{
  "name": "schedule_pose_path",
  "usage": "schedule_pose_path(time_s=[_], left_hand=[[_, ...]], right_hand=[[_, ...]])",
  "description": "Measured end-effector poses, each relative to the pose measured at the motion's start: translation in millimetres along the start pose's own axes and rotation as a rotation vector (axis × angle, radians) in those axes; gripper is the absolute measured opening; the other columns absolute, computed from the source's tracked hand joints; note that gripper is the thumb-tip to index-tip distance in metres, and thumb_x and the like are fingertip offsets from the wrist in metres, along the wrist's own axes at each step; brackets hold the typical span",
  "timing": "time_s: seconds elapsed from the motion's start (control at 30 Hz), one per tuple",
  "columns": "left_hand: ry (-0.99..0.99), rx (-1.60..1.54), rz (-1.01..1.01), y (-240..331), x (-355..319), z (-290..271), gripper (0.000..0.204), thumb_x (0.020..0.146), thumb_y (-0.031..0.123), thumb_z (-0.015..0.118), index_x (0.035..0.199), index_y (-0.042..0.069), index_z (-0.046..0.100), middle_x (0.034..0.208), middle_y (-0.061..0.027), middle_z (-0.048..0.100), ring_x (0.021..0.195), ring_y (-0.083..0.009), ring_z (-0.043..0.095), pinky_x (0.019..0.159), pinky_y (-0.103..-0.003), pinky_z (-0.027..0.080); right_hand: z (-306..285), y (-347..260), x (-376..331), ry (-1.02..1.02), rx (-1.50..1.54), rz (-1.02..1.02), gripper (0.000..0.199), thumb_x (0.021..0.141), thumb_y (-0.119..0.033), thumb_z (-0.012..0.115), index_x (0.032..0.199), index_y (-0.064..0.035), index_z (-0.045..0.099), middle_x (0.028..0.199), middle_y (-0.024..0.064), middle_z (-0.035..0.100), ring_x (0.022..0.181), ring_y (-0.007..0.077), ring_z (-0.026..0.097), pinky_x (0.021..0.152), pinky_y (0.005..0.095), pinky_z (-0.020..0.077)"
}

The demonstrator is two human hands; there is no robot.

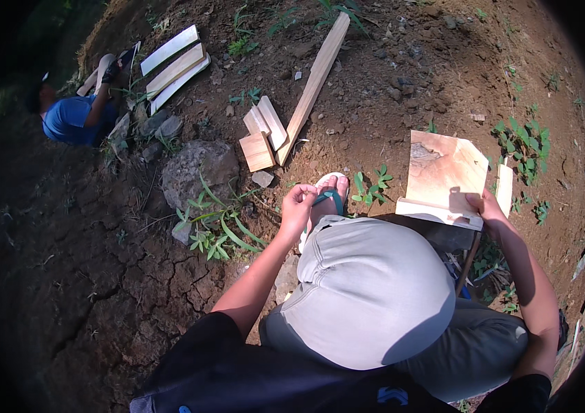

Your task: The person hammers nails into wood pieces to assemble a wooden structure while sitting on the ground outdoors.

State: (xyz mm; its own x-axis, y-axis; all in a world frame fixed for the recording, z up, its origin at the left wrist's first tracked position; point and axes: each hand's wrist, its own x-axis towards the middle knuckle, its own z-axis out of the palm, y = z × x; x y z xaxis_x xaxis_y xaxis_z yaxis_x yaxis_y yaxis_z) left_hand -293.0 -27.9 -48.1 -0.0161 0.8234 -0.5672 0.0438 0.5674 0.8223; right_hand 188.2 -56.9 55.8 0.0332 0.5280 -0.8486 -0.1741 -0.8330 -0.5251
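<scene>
your right hand (491, 210) grips the near edge of the flat wood slab (444, 175) — fingers closed on it, the slab resting on a dark stand beside your knee. your left hand (298, 204) is curled shut just beside your sandalled foot (330, 193) — whether it holds anything cannot be told. short wood blocks (261, 134) and a long plank (313, 86) lie on the soil ahead.

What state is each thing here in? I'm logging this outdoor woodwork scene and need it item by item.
left hand: closed loosely, held above the sandalled foot, nothing visible in it.
right hand: gripping the wood slab's near edge.
wood slab: tilted, propped up.
long plank: lying flat on the soil.
short boards: piled loosely beside the plank.
sandal: worn on the foot.
person in blue: crouched by pale boards.
</scene>
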Motion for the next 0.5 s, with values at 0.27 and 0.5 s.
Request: schedule_pose_path(time_s=[0.27,0.5], left_hand=[[0.28,0.227,0.174,77.3,143.3,-56.5,0.045,0.088,0.027,0.079,0.119,0.002,0.059,0.09,-0.0026,0.061,0.064,-0.0089,0.059,0.052,-0.024,0.046],[0.354,0.689,0.199,79.9,185.2,-46.0,0.081,0.071,0.044,0.091,0.128,-0.002,0.058,0.119,-0.0177,0.066,0.106,-0.0288,0.067,0.092,-0.04,0.054]], right_hand=[[-27.6,15.4,13.3,0.078,-0.156,-0.107,0.041,0.099,-0.019,0.066,0.133,-0.0025,0.05,0.12,0.0152,0.067,0.096,0.0203,0.07,0.088,0.0337,0.0562],[-25.2,13.8,10.1,0.043,-0.065,0.01,0.036,0.099,-0.015,0.065,0.131,-0.0035,0.053,0.11,0.0126,0.07,0.094,0.018,0.07,0.083,0.0315,0.0566]])
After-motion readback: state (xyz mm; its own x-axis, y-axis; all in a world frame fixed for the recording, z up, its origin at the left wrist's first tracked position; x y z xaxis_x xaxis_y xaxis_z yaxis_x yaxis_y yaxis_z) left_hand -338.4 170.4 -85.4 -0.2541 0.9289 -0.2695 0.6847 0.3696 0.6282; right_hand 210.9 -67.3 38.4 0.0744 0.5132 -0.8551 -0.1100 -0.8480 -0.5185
